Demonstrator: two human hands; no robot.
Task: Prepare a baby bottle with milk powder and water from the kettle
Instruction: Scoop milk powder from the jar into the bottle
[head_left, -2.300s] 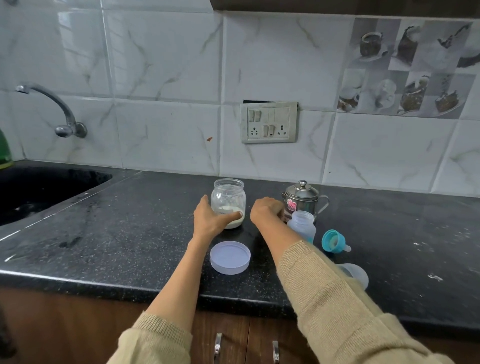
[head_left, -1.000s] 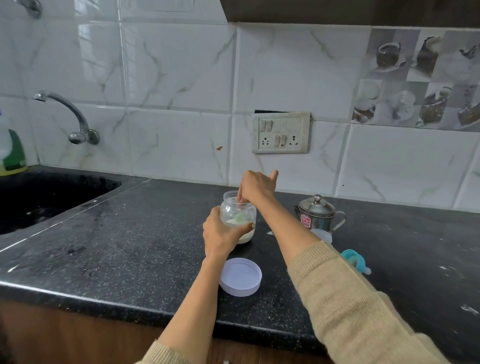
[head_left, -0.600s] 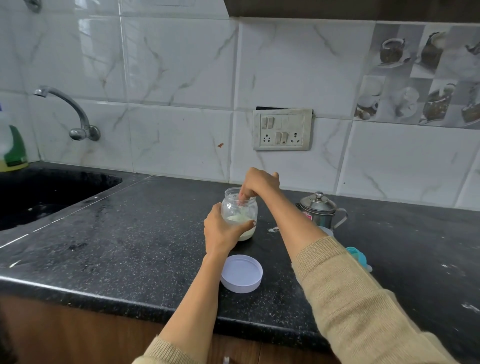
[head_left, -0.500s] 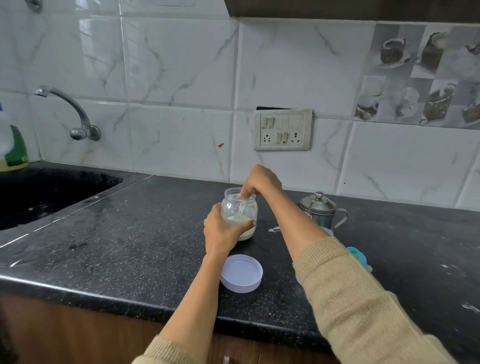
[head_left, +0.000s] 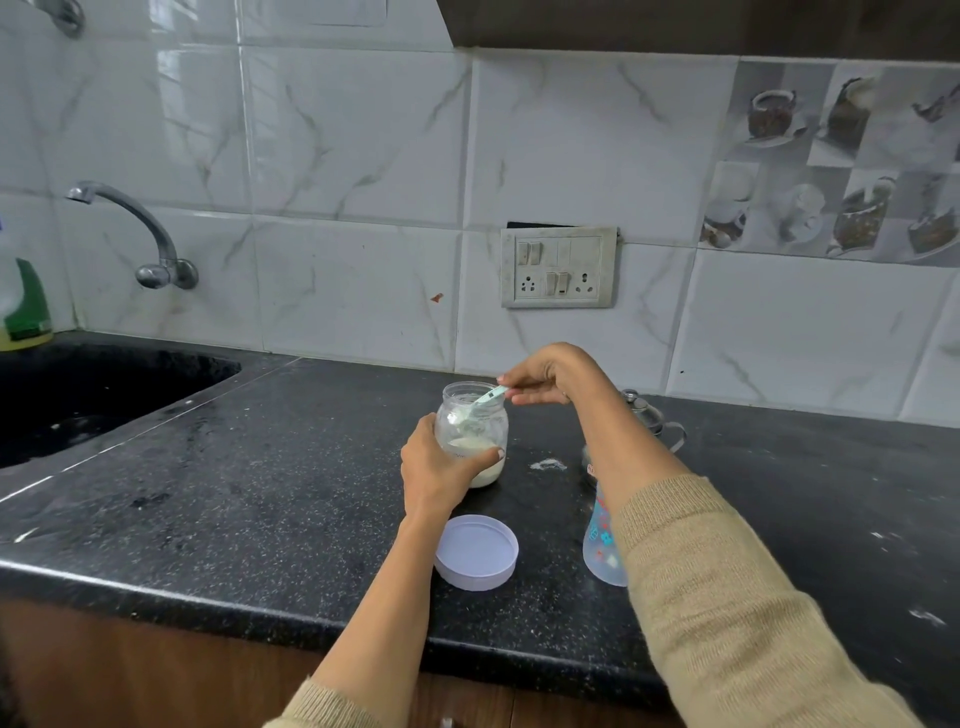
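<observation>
Glass jar being gripped by left hand.
Right hand fingers are pinching scoop, its bowl dipping inside jar below them.

**Glossy stone, clear plastic and polished steel**

The countertop is black speckled stone with a dull sheen, scuffed with pale dust. Wall tiles are glossy white marble-look ceramic. The jar is clear and smooth, its lid matt white plastic. The baby bottle looks like translucent printed plastic. Kettle and tap are shiny metal. The sleeve is beige knit.
</observation>
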